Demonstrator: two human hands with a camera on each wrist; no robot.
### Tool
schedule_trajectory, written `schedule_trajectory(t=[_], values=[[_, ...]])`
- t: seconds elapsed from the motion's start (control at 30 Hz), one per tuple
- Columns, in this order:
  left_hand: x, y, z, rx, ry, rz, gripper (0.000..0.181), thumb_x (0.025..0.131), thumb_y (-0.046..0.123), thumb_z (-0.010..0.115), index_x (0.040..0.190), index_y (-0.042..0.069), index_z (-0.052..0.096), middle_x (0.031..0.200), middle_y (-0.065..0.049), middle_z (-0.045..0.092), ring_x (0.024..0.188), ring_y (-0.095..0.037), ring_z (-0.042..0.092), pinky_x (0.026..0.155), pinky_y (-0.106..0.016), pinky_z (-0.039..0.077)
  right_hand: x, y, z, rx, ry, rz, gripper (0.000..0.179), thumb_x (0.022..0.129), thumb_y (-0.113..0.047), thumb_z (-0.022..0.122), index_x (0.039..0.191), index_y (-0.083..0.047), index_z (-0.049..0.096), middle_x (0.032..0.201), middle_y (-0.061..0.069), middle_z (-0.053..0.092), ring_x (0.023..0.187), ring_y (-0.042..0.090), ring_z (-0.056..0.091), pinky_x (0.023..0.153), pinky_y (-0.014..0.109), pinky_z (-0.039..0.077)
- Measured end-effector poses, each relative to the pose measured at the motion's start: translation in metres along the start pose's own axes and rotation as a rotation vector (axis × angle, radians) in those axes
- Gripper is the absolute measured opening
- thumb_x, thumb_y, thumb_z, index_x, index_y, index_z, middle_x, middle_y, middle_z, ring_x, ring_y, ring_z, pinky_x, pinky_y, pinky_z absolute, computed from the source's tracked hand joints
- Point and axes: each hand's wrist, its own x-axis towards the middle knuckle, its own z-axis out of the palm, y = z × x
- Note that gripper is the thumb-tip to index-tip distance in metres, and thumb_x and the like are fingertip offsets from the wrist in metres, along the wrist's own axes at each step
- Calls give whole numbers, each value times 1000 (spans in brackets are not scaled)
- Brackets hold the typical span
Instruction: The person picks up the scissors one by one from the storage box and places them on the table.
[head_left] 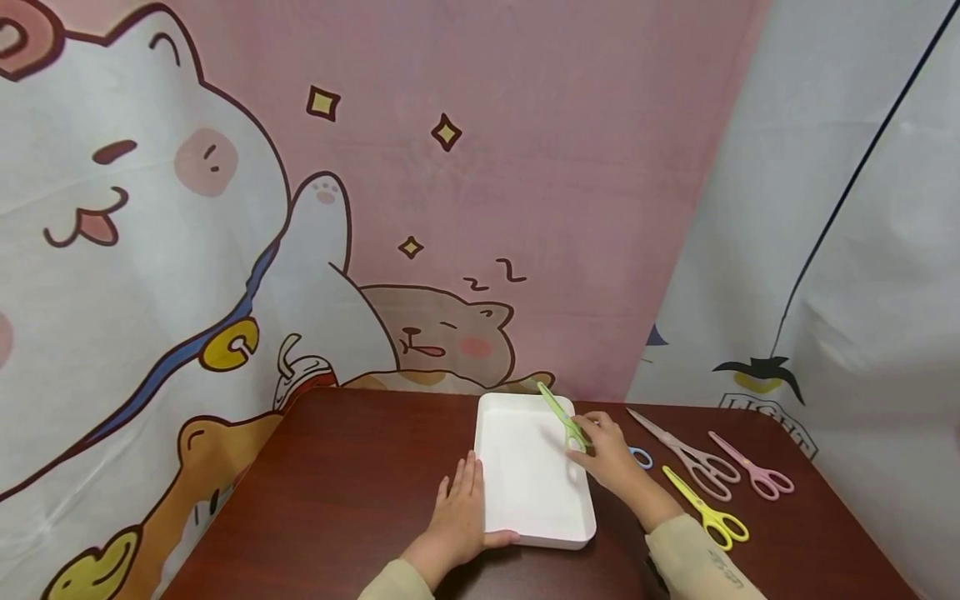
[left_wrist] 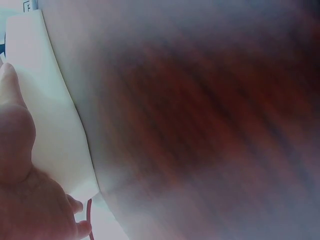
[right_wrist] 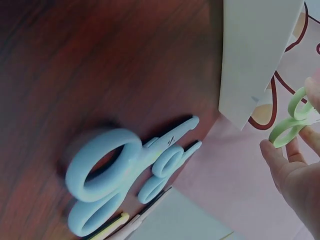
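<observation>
A white rectangular tray (head_left: pixel 525 492) stands on the table in the head view. My left hand (head_left: pixel 457 512) rests against its left side with the fingers straight, the thumb lying along the front edge. In the left wrist view that hand (left_wrist: pixel 20 150) lies along the tray's pale wall (left_wrist: pixel 55 110). Over the tray's far right part, my right hand (head_left: pixel 606 450) pinches light green scissors (head_left: pixel 558 410) by the handles, blades pointing up and away. The right wrist view shows fingers (right_wrist: pixel 277 155) at the green handle loops (right_wrist: pixel 287 131), raised above the table.
Right of the tray lie large greyish-pink scissors (head_left: pixel 693 458), pink scissors (head_left: pixel 757 475) and yellow scissors (head_left: pixel 708 512). Two light blue scissors, a nearer pair (right_wrist: pixel 112 172) and a farther pair (right_wrist: pixel 167 167), lie beside the tray. A printed cloth (head_left: pixel 585 167) hangs behind the brown table (head_left: pixel 360 483).
</observation>
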Motion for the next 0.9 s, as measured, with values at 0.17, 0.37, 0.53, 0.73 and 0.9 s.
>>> schedule_trajectory(t=[0.17,0.37,0.53,0.73,0.9], values=[[1,-2,4,17,6,-3,132,59,90,43,149,-2,17,158,-19,11,144,-34,16,111,-56,22,-4,6,-3,-7,-2,-1,59,79,-20,76,130,-2,54,128,23,46,110,40,47,85,52,46],[1,0,0,24,-12,-13,131,60,90,43,149,-2,17,158,-19,10,145,-33,16,111,-55,22,-9,13,-7,2,4,-20,57,79,-18,76,129,-1,55,130,26,45,112,44,46,82,52,47],[0,1,-4,21,-21,-13,131,60,89,45,149,-3,16,157,-20,10,144,-35,17,111,-55,22,-15,16,-14,-19,10,-33,57,79,-18,76,129,-2,55,127,23,47,108,40,48,78,48,49],[2,1,-2,26,-23,-19,131,60,88,47,150,-2,15,158,-19,10,145,-34,16,112,-54,22,-24,23,-21,-46,43,-49,58,77,-17,77,128,-1,56,123,23,49,108,42,48,77,49,48],[1,-1,2,24,-13,-16,132,59,89,46,150,-2,16,158,-19,10,144,-34,16,111,-55,22,-31,30,-27,-60,72,-49,57,76,-16,78,126,2,57,120,24,50,109,45,48,80,55,46]])
